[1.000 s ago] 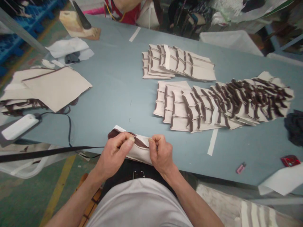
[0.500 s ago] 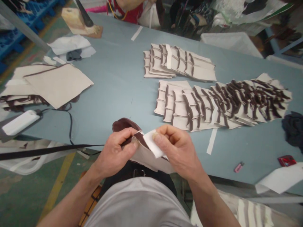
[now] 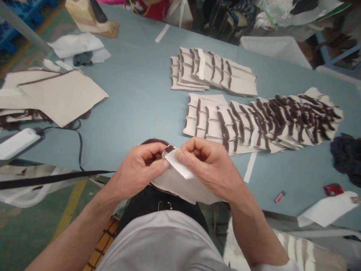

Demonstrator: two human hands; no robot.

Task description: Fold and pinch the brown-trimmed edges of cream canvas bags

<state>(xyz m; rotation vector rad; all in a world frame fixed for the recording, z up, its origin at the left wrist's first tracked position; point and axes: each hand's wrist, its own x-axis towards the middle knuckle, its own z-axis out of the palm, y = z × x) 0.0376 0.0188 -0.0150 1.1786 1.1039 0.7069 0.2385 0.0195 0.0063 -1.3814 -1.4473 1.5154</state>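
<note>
At the table's near edge, my left hand (image 3: pixel 141 167) is closed on the edge of a beige fabric piece (image 3: pixel 180 190) with dark brown trim. My right hand (image 3: pixel 208 165) pinches a small white folded piece (image 3: pixel 180 165), paper or cloth, between thumb and fingers. Its left corner touches the brown edge close to my left thumb. The fabric hangs below both hands, in front of my waist, and part of its brown side shows behind my left hand. My right hand hides some of the fabric's right end.
Overlapping beige pieces with brown edges lie in a long row (image 3: pixel 239 128) and a smaller pile (image 3: pixel 214 71). Larger beige panels (image 3: pixel 62 98) lie at left, near a white device (image 3: pixel 19 143) with a black cord. At right are a small pink tool (image 3: pixel 280 197) and dark cloth (image 3: pixel 346 158).
My right hand has brought the white piece left and up, against the fabric edge by my left thumb. The brown part behind my left hand shows less. The view has shifted slightly.
</note>
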